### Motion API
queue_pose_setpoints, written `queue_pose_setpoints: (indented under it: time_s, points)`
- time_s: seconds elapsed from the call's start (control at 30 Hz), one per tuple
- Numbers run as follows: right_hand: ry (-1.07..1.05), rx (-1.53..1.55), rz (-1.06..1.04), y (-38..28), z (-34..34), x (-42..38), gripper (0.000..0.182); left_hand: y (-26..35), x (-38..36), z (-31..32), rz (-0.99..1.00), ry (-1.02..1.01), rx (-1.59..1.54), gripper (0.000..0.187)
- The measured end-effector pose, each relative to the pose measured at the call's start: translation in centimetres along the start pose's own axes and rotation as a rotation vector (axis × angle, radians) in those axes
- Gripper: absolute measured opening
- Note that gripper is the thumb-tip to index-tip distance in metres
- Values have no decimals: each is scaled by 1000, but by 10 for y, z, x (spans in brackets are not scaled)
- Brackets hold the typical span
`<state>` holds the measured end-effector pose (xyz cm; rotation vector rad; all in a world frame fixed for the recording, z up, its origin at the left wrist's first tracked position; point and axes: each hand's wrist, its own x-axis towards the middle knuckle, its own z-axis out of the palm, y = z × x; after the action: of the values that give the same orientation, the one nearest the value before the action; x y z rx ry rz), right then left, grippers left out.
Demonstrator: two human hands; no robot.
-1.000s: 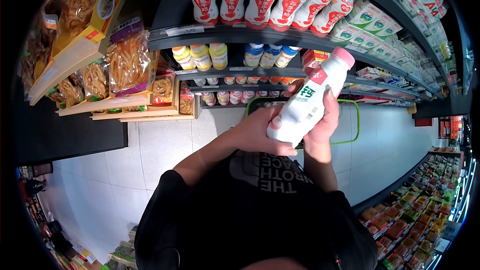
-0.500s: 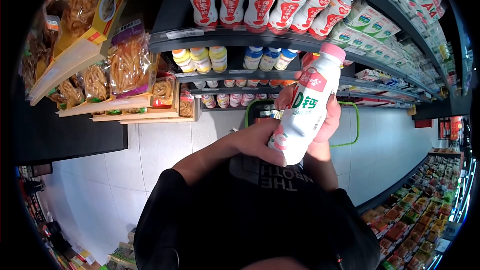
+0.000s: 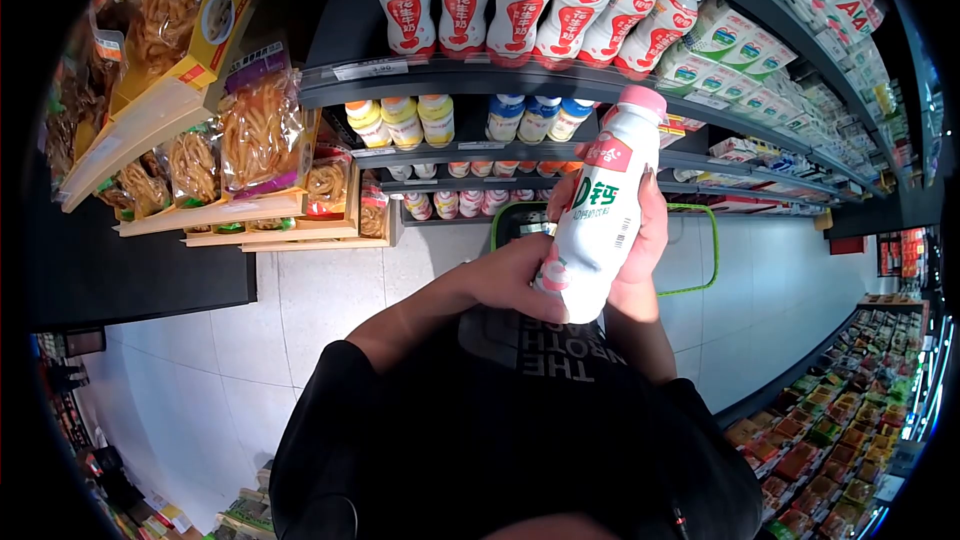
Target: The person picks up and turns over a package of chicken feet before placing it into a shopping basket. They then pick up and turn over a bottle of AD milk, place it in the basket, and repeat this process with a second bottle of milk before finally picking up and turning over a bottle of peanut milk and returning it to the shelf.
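Note:
A white milk drink bottle (image 3: 600, 210) with a pink cap and green and pink print is held tilted in front of me, its cap end up and to the right. My left hand (image 3: 520, 278) grips it low, the thumb across the base. Around its right side and back wraps my right hand (image 3: 645, 240), with some fingertips showing past the left edge. Behind the cap runs a dark shelf edge. A row of white and red milk bottles (image 3: 520, 5) stands on the shelf above.
A green-rimmed shopping basket (image 3: 716, 250) is behind the bottle, partly hidden by my hands. Bagged snacks (image 3: 262, 130) fill wooden racks at left. Milk cartons (image 3: 735, 45) line the curved shelf at right. Packaged goods (image 3: 830, 440) lie in a display at lower right.
The bottle has shifted slightly left and turned a little, so that more small print on its right side shows. Both hands stay on it.

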<state>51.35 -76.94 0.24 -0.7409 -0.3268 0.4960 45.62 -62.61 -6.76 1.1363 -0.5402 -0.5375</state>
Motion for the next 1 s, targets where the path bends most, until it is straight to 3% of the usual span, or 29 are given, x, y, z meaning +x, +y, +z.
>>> queue_pose_setpoints:
  time_s: [0.3,0.6,0.7,0.8,0.97,1.0]
  points:
    - [-4,-22,18,5,-3,-3,68,2,-2,3,4,-18,-22,87]
    - [-34,-6,35,5,-5,-3,66,-5,-2,-2,15,-46,17,77]
    - [-6,-47,34,5,-2,-2,64,-8,-1,1,85,60,35,58]
    - [60,-185,25,3,-4,-3,60,10,-1,10,18,163,-80,52]
    - [253,-515,-75,6,-9,-3,50,14,7,11,11,413,34,51]
    - [235,-453,-96,6,-10,-4,32,17,8,12,6,468,71,51]
